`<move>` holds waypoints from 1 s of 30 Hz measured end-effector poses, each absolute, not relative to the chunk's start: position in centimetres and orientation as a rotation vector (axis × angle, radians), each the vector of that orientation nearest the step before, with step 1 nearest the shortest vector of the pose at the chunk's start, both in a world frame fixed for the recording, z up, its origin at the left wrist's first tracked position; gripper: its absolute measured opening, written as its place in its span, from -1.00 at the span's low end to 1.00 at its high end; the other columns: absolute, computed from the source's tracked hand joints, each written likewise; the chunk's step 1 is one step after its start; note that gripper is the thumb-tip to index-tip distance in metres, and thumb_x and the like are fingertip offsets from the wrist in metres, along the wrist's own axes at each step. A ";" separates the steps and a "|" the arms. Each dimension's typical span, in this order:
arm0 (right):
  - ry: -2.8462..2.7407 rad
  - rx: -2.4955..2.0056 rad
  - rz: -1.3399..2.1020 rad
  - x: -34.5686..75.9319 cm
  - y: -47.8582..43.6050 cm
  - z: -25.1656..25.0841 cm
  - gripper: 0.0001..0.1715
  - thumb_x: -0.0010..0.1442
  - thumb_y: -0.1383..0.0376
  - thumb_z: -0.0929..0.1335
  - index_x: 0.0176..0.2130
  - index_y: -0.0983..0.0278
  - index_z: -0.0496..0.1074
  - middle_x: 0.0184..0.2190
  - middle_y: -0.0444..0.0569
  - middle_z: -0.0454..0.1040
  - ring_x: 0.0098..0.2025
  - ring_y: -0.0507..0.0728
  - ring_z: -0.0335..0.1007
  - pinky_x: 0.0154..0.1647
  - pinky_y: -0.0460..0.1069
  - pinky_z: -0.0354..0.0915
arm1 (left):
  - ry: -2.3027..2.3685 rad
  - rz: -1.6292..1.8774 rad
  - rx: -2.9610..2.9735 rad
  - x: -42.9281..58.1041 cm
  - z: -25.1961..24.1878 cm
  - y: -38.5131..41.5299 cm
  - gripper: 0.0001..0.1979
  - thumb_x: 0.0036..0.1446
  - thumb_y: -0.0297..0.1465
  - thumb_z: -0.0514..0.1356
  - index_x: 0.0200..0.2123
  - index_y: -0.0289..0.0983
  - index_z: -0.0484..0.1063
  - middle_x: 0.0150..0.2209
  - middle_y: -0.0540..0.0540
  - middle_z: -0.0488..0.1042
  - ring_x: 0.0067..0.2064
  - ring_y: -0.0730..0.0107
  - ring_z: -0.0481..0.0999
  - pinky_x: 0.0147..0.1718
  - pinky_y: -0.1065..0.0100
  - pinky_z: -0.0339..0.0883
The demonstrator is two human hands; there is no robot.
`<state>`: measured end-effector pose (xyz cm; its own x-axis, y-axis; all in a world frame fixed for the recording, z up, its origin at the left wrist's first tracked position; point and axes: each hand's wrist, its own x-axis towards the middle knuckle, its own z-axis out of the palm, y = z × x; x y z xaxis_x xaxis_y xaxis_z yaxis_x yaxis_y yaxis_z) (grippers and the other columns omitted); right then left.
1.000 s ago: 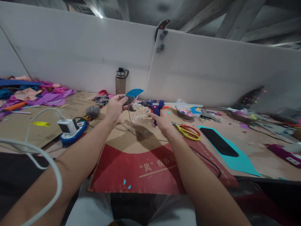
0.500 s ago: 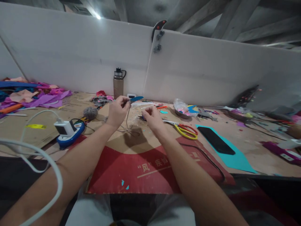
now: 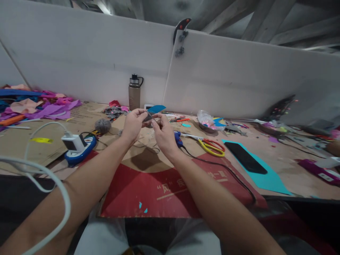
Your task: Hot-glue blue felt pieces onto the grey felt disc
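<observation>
My left hand and my right hand meet above the middle of the table, fingers pinched on a small blue paper piece with a dark part and a thin wire hanging below it. Just right of my right hand a blue glue gun lies on the cardboard, its black cord running toward the front edge. Both arms reach forward over a red and brown cardboard sheet.
Yellow-and-red scissors, a black phone on a teal sheet, a brown bottle, a grey yarn ball, a blue power strip with white charger, coloured paper scraps at left, clutter at right. White partition behind.
My right hand let go of the glue gun, which now lies on the cardboard, and came up to the blue piece that my left hand holds. The blue piece rose slightly.
</observation>
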<state>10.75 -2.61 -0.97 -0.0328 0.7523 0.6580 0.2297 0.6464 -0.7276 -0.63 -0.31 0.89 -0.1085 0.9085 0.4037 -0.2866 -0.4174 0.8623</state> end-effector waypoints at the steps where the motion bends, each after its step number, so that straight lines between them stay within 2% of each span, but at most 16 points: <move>1: -1.611 -0.837 0.450 10.9 -2.6 -0.9 -0.79 0.19 0.23 0.22 -0.17 0.21 0.32 -0.35 -0.11 0.40 -0.36 0.01 0.29 -0.24 -0.03 0.23 | 0.755 1.673 1.222 -0.6 1.0 -0.4 -0.88 -0.06 -0.40 0.22 -0.43 -0.33 0.36 -0.42 -0.04 0.42 -0.39 0.49 0.43 -0.38 0.37 0.43; 4: -1.666 -0.826 0.303 11.2 -2.6 -0.8 -0.75 0.21 0.26 0.19 -0.18 0.21 0.39 -0.20 -0.04 0.45 -0.17 0.06 0.33 -0.10 0.00 0.22 | 0.722 1.656 1.176 -0.6 1.2 -0.6 -0.89 -0.06 -0.43 0.23 -0.44 -0.34 0.37 -0.43 -0.03 0.41 -0.40 0.52 0.42 -0.37 0.37 0.44; 6: -1.692 -0.841 0.223 11.4 -2.7 -0.7 -0.71 0.22 0.28 0.18 -0.14 0.21 0.41 -0.17 -0.02 0.46 -0.11 0.07 0.33 -0.06 0.00 0.21 | 0.710 1.647 1.149 -0.6 1.3 -0.6 -0.91 -0.06 -0.45 0.22 -0.45 -0.34 0.37 -0.44 -0.03 0.40 -0.40 0.52 0.42 -0.36 0.37 0.44; 16: -1.747 -1.015 0.022 12.5 -2.9 -0.6 -0.66 0.24 0.24 0.18 -0.09 0.15 0.45 -0.32 -0.03 0.42 -0.27 0.08 0.31 -0.20 -0.01 0.21 | 0.657 1.619 1.152 -0.5 1.3 -0.6 -0.91 -0.05 -0.45 0.24 -0.45 -0.35 0.38 -0.43 -0.03 0.41 -0.39 0.53 0.43 -0.29 0.34 0.44; 25: -1.529 -0.884 0.328 12.7 -2.5 -0.4 -0.76 0.17 0.18 0.24 -0.29 0.23 0.43 -0.38 -0.06 0.43 -0.33 0.06 0.27 -0.25 -0.02 0.19 | 0.691 1.651 1.130 -0.4 1.1 -0.3 -0.90 -0.05 -0.43 0.23 -0.45 -0.31 0.35 -0.46 0.00 0.43 -0.38 0.48 0.48 -0.28 0.29 0.46; 30: -1.367 -0.897 0.482 12.7 -2.0 -0.1 -0.72 0.10 0.12 0.28 -0.34 0.27 0.42 -0.43 -0.08 0.42 -0.42 0.01 0.22 -0.34 -0.07 0.18 | 0.694 1.623 1.138 -0.2 1.2 -0.7 -0.90 -0.04 -0.42 0.22 -0.45 -0.31 0.34 -0.46 -0.02 0.46 -0.35 0.44 0.52 -0.24 0.26 0.46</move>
